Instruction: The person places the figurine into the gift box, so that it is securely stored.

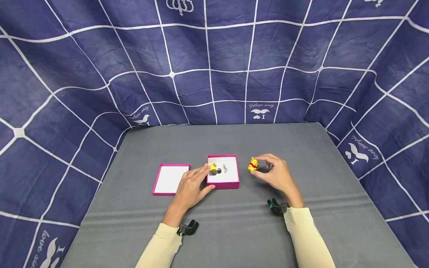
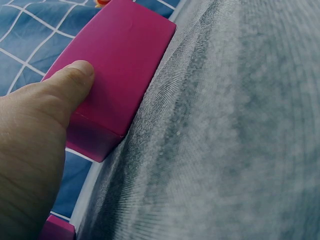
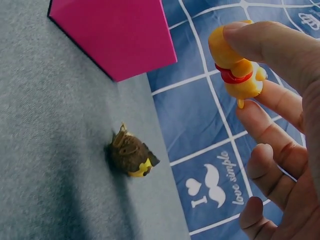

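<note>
An open pink box [image 1: 226, 185] with a white inside stands mid-table. My left hand [image 1: 191, 186] holds its near-left corner, the thumb on the front wall and the fingers along the left side. Inside the box lie a small yellow-and-dark figurine [image 1: 213, 169] and a little grey-white piece [image 1: 225, 168], too small to make out. To the right of the box, my right hand [image 1: 276, 173] pinches a yellow bear figurine [image 1: 253, 164] with a red band between thumb and fingertips. In the right wrist view, a brown figurine [image 3: 131, 154] with a yellow patch lies on the table.
The box's lid [image 1: 171, 179], white inside with a pink rim, lies left of the box, partly covered by my left hand. Grey cloth with creases covers the table [image 1: 228, 230]. A blue checked curtain [image 1: 228, 85] hangs behind and at both sides.
</note>
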`<control>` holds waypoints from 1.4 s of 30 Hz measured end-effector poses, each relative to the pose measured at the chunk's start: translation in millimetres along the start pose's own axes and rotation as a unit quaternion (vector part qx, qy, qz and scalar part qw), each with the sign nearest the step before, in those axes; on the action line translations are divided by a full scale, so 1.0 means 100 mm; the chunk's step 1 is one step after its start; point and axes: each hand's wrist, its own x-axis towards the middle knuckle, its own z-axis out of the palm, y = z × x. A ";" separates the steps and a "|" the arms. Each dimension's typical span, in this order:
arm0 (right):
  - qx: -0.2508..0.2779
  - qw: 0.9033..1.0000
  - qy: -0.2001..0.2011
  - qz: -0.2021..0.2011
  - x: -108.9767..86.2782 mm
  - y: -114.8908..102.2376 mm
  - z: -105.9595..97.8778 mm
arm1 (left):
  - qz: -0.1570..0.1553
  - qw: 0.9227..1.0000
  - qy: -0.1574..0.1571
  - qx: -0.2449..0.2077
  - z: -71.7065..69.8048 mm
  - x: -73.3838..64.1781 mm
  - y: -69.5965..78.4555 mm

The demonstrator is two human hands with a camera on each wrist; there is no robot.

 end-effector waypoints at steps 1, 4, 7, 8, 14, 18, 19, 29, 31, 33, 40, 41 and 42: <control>0.000 1.000 -0.003 0.003 0.01 -0.01 0.00 | 0.001 1.000 0.000 0.001 0.00 0.00 0.00; 0.000 1.000 -0.013 0.011 0.04 -0.05 0.00 | 0.005 1.000 0.004 0.001 0.01 0.00 -0.01; 0.000 1.000 -0.021 0.015 0.08 -0.09 0.01 | 0.009 1.000 0.007 0.002 0.01 0.00 -0.02; 0.001 1.000 -0.022 0.014 0.09 -0.10 0.01 | 0.011 1.000 0.009 0.002 0.01 0.00 -0.02; 0.009 1.000 -0.025 0.002 0.16 -0.16 0.04 | 0.011 1.000 0.009 0.005 0.01 0.01 -0.03; 0.020 0.999 -0.032 0.000 0.19 -0.19 0.07 | 0.011 1.000 0.010 0.001 0.01 0.01 -0.02; 0.020 0.999 -0.035 0.000 0.19 -0.20 0.08 | 0.010 1.000 0.009 -0.002 0.01 0.00 -0.01; 0.038 0.998 -0.050 -0.017 0.23 -0.28 0.20 | -0.002 1.000 -0.001 -0.003 0.02 -0.04 0.04; 0.040 0.998 -0.055 -0.019 0.24 -0.30 0.22 | -0.004 1.000 -0.004 -0.002 0.02 -0.04 0.05; 0.039 0.997 -0.061 -0.020 0.25 -0.31 0.25 | -0.006 1.000 -0.009 0.002 0.02 -0.03 0.05; 0.031 0.995 -0.083 -0.039 0.30 -0.37 0.34 | -0.003 1.000 -0.004 0.010 0.01 -0.02 0.03; 0.031 0.995 -0.085 -0.041 0.31 -0.38 0.35 | -0.003 1.000 -0.003 0.012 0.01 -0.01 0.03; 0.032 0.995 -0.086 -0.044 0.33 -0.39 0.37 | -0.002 1.000 -0.004 0.014 0.01 -0.01 0.02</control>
